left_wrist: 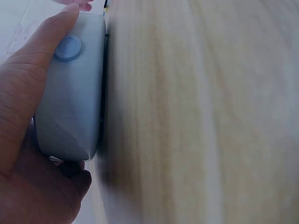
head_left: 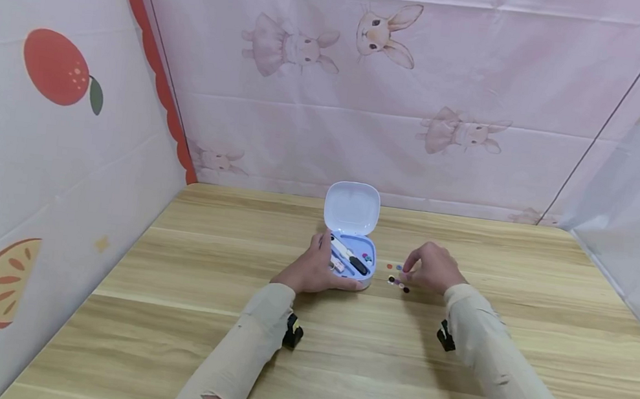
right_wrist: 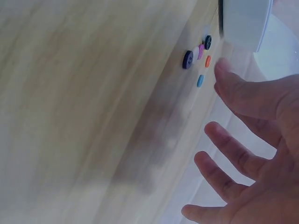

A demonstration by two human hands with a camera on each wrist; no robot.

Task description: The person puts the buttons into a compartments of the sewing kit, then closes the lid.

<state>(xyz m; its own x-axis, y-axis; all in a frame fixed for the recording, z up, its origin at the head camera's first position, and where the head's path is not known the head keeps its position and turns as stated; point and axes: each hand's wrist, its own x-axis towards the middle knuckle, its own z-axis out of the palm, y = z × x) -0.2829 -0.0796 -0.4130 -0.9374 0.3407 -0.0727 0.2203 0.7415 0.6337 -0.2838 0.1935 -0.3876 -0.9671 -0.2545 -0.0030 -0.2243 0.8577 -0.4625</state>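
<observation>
**One open box [left_wrist: 72, 107], at least six loose buttons [right_wrist: 188, 59]**

Your two hands are both at work. Your left hand [head_left: 315, 270] grips the box, its thumb along the front wall just beside one round blue catch [left_wrist: 68, 47], its fingers bent round the far side. Your right hand [head_left: 435, 270] is just above the surface [head_left: 372, 374], to the right of the box. Its thumb and index finger come close together while the other three fingers spread apart; you cannot tell from these views whether a button is between the tips.

Near those fingertips you have at least six buttons lying on the surface: two dark, one orange, one blue, one purple and one pale. A further whitish patch lies by one dark button, too unclear to count. The orange and blue ones sit apart; the rest lie close together in a row.

The box has one lid [head_left: 352, 207], raised at the back. Inside you see one long white tool with a black end [head_left: 357, 264], one small white-and-pink item [head_left: 338, 264], and a few tiny coloured pieces [head_left: 367, 256] in the right part, too small to count.

Further out, your two pale sleeves [head_left: 266, 317] each have one black device [head_left: 293, 331] at the wrist. Behind the surface hangs one pink backdrop [head_left: 327, 135] printed with rabbits; the left wall [head_left: 113, 217] carries one whole red fruit [head_left: 55, 66] and one fruit slice [head_left: 3, 283].
</observation>
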